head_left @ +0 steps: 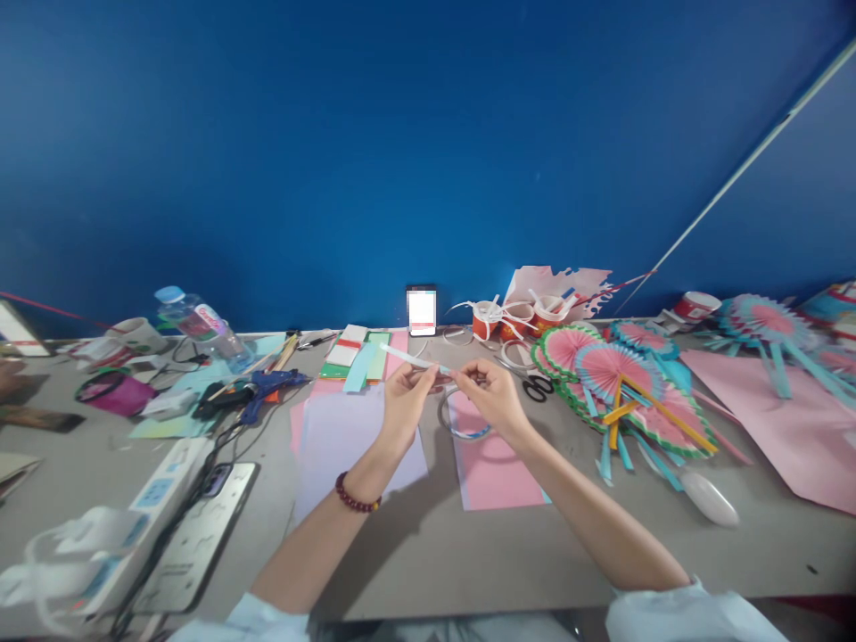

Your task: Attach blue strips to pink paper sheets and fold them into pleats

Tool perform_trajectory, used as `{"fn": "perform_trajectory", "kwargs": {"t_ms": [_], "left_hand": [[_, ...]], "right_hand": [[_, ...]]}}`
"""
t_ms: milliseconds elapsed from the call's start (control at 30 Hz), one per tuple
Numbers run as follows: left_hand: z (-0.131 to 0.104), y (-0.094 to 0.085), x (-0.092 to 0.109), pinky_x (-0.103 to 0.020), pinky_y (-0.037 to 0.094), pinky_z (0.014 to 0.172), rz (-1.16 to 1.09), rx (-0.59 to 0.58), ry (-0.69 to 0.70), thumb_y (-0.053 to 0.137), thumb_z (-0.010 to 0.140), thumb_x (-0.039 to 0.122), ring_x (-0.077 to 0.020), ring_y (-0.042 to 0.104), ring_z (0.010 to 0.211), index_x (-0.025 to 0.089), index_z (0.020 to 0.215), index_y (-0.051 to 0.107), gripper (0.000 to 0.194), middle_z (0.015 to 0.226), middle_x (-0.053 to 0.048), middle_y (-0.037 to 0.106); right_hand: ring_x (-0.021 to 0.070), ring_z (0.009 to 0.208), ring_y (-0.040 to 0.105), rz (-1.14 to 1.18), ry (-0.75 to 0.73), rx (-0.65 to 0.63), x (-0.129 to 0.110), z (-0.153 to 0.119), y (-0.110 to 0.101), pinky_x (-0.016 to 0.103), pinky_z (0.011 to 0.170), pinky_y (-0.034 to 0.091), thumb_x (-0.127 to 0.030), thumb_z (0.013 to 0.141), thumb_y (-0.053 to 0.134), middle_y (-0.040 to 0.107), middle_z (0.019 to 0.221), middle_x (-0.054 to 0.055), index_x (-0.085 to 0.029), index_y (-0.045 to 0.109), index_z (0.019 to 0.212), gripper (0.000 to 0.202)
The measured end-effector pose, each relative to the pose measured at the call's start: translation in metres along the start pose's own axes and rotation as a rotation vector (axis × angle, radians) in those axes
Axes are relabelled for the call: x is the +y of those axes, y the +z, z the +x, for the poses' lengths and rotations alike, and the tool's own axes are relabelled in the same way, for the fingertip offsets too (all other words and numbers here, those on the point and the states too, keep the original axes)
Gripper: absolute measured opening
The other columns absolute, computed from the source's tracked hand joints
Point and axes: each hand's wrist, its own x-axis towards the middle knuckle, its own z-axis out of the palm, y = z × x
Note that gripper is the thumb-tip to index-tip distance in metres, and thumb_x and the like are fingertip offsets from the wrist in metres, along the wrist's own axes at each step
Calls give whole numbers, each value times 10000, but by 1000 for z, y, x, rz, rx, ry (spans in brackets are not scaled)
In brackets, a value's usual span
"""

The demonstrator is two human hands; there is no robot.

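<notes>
My left hand (406, 399) and my right hand (491, 392) meet over the middle of the table, both with fingertips pinched. Between them runs a narrow white strip (405, 356), whose free end sticks out up and to the left past my left hand. The right fingers close on its other end, which looks pale blue near the fingertips. A thin grey and blue ring (473, 435) shows below my right hand; whether it hangs from the fingers or lies on the paper I cannot tell. Lilac paper (348, 446) and pink paper (498, 481) lie beneath my hands.
A phone (422, 312) stands against the blue wall. Right are paper cups (486, 321), black-handled scissors (537, 388), pleated paper fans (619, 374) and a white mouse (709, 499). Left are a blue glue gun (271, 392), a bottle (204, 323), a power strip (151, 508) and another phone (201, 544).
</notes>
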Motion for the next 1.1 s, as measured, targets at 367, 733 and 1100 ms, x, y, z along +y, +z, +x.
{"fn": "perform_trajectory", "kwargs": {"t_ms": [367, 733, 1100], "left_hand": [[4, -4, -4, -292, 539, 678, -10, 17, -13, 753, 638, 395, -197, 699, 711, 150, 766, 622, 306, 678, -37, 714], [1, 0, -3, -297, 544, 676, -4, -10, -14, 747, 641, 402, -208, 701, 730, 149, 754, 617, 306, 723, -59, 726], [-2, 2, 0, -306, 548, 684, -11, -3, -28, 752, 633, 404, -213, 701, 730, 148, 754, 614, 316, 716, -58, 723]], "right_hand": [[101, 523, 415, 31, 3, -14, -2, -1, -1, 226, 487, 331, -449, 738, 631, 506, 588, -14, -167, 580, 691, 291], [109, 542, 438, -6, 8, -10, 2, 2, -1, 225, 491, 352, -451, 742, 620, 517, 594, -5, -166, 582, 692, 292], [114, 540, 442, -37, -6, 1, 5, 3, -1, 230, 504, 345, -451, 738, 623, 528, 591, -11, -174, 585, 685, 285]]}}
